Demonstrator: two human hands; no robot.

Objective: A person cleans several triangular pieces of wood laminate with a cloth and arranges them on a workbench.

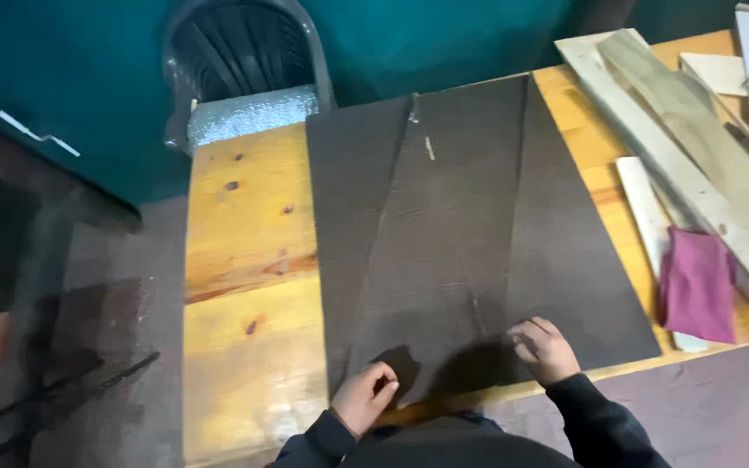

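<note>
A large dark brown textured sheet (pixel 452 234) lies flat on a yellow wooden table (pixel 249 260), with creases running lengthwise. My left hand (pixel 363 396) pinches the sheet's near edge, fingers curled on it. My right hand (pixel 546 349) rests on the sheet close to its near edge, fingers bent and pressing the surface. Both arms wear dark sleeves.
Pale wooden planks (pixel 695 147) lie stacked along the table's right side, with a magenta cloth (pixel 698 284) beside them. A dark plastic chair (pixel 244 61) with a silvery pad stands beyond the far edge. A teal wall is behind; grey floor lies left.
</note>
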